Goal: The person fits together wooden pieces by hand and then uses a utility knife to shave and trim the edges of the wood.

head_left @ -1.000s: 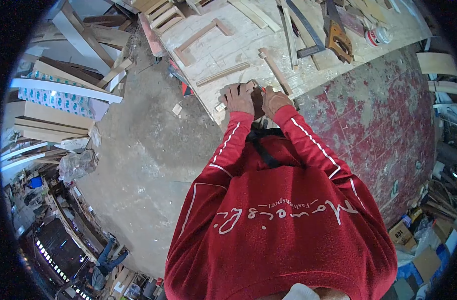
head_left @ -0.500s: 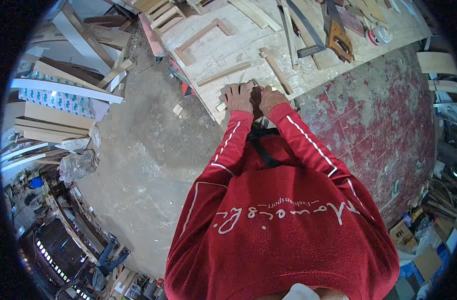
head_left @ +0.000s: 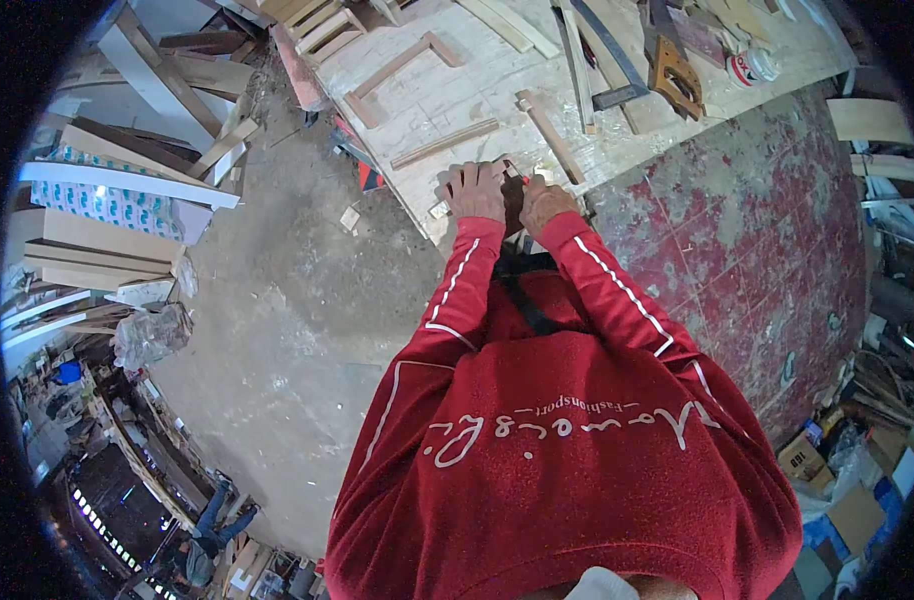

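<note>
At the near edge of the wooden workbench (head_left: 517, 80), my left hand (head_left: 474, 190) lies with its fingers spread, beside a dark brown piece (head_left: 514, 200). My right hand (head_left: 546, 202) is closed on the other side of that piece. A small red spot shows at its fingertips; I cannot make out what it holds. Just beyond my hands lie a thin wooden strip (head_left: 445, 144) and a longer wooden bar (head_left: 550, 137). An angled wooden frame (head_left: 397, 78) lies farther back on the bench.
Toward the back right are a handsaw (head_left: 674, 75), a dark carpenter's square (head_left: 619, 95) and a white and red tub (head_left: 752, 68). Boards (head_left: 107, 255) are stacked at the left. A person's legs (head_left: 222, 515) show at the lower left. Scraps litter the concrete floor (head_left: 277, 350).
The whole view has shifted slightly, with the bench things a little lower or farther left. Both hands stay at the same spot on the bench edge, almost unchanged in pose.
</note>
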### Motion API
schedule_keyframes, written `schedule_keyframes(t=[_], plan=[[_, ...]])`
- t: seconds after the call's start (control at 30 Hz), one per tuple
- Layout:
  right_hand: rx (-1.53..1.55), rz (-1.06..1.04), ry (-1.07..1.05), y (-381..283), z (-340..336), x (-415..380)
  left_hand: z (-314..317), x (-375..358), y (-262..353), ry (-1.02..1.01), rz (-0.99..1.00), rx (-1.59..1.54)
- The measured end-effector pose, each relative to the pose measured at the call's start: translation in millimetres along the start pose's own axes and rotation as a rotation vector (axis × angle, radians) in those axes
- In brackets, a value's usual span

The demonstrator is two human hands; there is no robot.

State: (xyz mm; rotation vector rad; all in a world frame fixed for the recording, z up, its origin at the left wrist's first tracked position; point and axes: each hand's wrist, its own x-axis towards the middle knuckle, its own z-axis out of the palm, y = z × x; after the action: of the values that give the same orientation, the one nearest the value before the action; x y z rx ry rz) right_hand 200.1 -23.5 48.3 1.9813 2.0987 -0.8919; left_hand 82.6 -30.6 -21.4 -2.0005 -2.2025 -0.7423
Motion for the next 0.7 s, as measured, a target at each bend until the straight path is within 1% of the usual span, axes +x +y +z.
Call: schedule_keyframes(t=[0.07, 0.2, 0.27, 0.3, 0.43, 0.57, 0.63, 0.7], plan=[[0.029, 0.008, -0.020, 5.0, 5.2, 2.3, -1.0, 1.2, -1.0, 0.022, 0.010, 0.001], [0.037, 0.028, -0.056, 22.5, 18.6, -0.4, -1.6, 1.7, 1.9, -0.032, -0.028, -0.013], [0.078, 0.021, -0.015, 24.4, 17.3, -0.2, -1.1, -0.1, 0.5, -0.058, -0.048, -0.038], [0.123, 0.016, 0.026, 21.7, 12.8, -2.8, 0.0, -0.4, -0.9, -0.052, -0.035, -0.047], [0.112, 0.051, 0.000, 7.4, 2.5, -0.8, -1.0, -0.7, -0.9, -0.039, -0.022, -0.051], [0.117, 0.004, -0.001, 6.9, 7.7, 11.5, 5.1, -0.5, -4.3, 0.025, 0.006, -0.040], [0.110, -0.009, 0.001, 5.7, 7.6, 13.8, -2.6, -0.6, -2.0, -0.094, -0.039, -0.066], [0.096, 0.019, 0.014, 3.9, 7.8, 16.6, -3.0, -0.6, -1.7, -0.103, -0.043, -0.055]])
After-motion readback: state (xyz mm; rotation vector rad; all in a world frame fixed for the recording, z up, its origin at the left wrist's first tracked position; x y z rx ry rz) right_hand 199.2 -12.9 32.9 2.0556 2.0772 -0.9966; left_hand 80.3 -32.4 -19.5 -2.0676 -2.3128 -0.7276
